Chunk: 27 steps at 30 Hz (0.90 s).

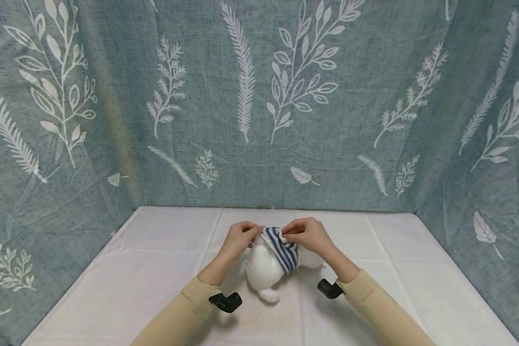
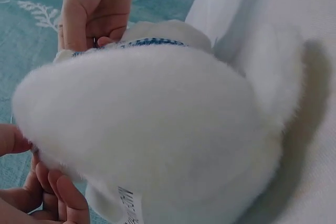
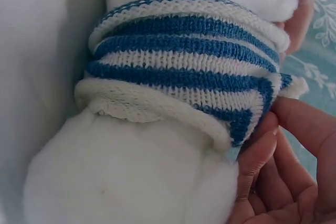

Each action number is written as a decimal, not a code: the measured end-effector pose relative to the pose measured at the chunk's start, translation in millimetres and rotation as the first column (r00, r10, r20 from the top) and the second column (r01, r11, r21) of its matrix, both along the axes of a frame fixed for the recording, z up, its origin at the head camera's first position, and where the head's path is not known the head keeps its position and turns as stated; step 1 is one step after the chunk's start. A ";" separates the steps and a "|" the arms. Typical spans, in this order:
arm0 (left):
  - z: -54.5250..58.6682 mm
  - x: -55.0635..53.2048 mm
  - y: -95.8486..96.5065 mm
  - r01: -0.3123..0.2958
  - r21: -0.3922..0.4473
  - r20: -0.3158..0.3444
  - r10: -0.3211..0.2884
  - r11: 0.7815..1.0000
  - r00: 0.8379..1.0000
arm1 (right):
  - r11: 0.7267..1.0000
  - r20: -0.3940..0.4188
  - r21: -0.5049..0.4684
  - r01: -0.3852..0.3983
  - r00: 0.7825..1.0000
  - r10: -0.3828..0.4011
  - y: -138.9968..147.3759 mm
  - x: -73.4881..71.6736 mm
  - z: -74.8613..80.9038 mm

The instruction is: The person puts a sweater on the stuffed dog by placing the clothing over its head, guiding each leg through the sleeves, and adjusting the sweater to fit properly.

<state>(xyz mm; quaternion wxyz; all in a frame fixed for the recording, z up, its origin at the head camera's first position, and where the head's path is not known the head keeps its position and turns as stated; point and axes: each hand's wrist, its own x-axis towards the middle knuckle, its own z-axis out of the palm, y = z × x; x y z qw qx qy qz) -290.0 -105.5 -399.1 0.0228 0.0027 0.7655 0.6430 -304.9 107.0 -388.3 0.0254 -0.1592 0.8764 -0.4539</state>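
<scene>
A white plush toy [image 1: 263, 271] lies on its side on the table, with a blue-and-white striped knitted sweater [image 1: 285, 252] round its middle. My left hand [image 1: 242, 236] pinches the far edge of the toy with thumb and forefinger, beside the sweater's rolled hem; in the left wrist view those fingertips [image 2: 31, 148] are partly hidden behind the fur. With my right hand [image 1: 308, 234] I pinch a bunched part of the sweater. The right wrist view shows the right thumb and fingers [image 3: 257, 156] at the folded knit, where a small white end sticks out.
A white cloth [image 1: 164, 259] covers the table. Grey-green leaf-patterned curtains [image 1: 207, 105] stand at the back and both sides. A black wrist device [image 1: 226, 302] is on the left sleeve, and a second black device [image 1: 330, 289] on the right. A printed label [image 2: 130, 205] hangs from the toy.
</scene>
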 end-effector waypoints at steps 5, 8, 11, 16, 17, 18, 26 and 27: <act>-2.1 0.4 -1.9 0.019 0.036 0.012 -0.020 0.999 1.000 | 0.999 0.012 0.043 -0.032 0.999 0.032 -1.9 -0.6 2.7; -4.1 -0.1 -2.5 0.025 0.057 0.018 -0.026 0.998 0.999 | 0.995 0.015 0.082 -0.051 0.999 0.050 -2.4 -0.1 5.4; -5.8 -0.3 -2.6 0.031 0.074 0.021 -0.033 0.997 0.999 | 0.992 0.011 0.113 -0.063 0.998 0.062 -2.2 0.4 6.7; -6.5 -0.1 -1.6 0.042 0.085 0.011 -0.043 0.996 0.999 | 0.989 0.026 0.120 -0.084 0.996 0.082 -2.4 0.0 6.3; -6.3 0.1 -1.5 0.043 0.089 0.010 -0.044 0.995 0.999 | 0.989 0.032 0.118 -0.089 0.996 0.086 -2.7 -0.4 6.2; -6.3 0.2 -1.4 0.044 0.092 0.008 -0.045 0.995 0.999 | 0.988 0.039 0.117 -0.097 0.995 0.093 -3.2 -1.0 5.9; -8.4 0.6 2.1 0.046 0.119 0.003 -0.046 0.992 0.999 | 0.986 0.100 0.101 -0.131 0.988 0.121 -7.4 -5.4 0.1; -9.0 0.5 2.4 0.046 0.122 -0.002 -0.047 0.991 0.999 | 0.986 0.096 0.106 -0.130 0.988 0.120 -8.1 -5.5 -0.8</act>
